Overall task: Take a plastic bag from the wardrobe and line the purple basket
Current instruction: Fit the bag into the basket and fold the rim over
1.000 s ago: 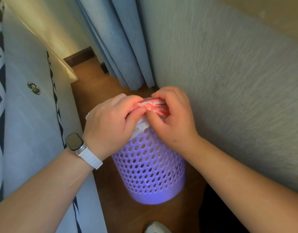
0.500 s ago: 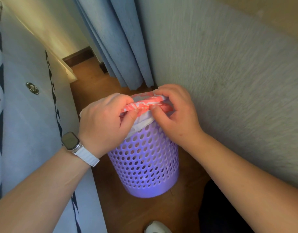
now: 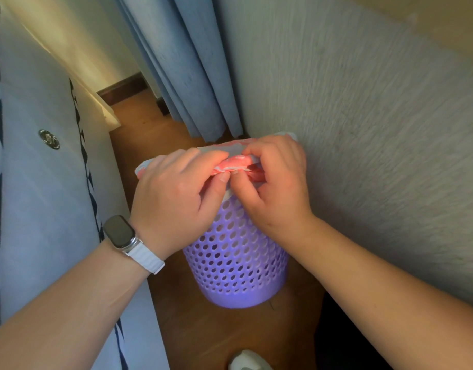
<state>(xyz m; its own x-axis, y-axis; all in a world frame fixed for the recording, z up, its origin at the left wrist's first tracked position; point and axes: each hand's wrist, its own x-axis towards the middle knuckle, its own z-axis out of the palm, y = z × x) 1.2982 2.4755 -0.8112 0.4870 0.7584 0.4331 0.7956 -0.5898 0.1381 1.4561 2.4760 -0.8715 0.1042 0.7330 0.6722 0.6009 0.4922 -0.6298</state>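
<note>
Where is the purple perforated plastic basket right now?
The purple perforated plastic basket stands on the wooden floor at centre frame, close to the textured grey wall on its right, below both hands.

Floor: brown wood.
Right wall: pale, textured.
Far curtain: blue, hanging.
Left bedding: grey, black-patterned edge.

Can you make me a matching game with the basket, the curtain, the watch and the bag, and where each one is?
Things:
1. purple basket
2. blue curtain
3. watch
4. plastic bag

Places:
A. on the left wrist
B. pinched by both hands at the basket's top
C. standing on the wooden floor by the wall
D. hanging behind the basket

Pairs: 1-C, 2-D, 3-A, 4-B
</note>
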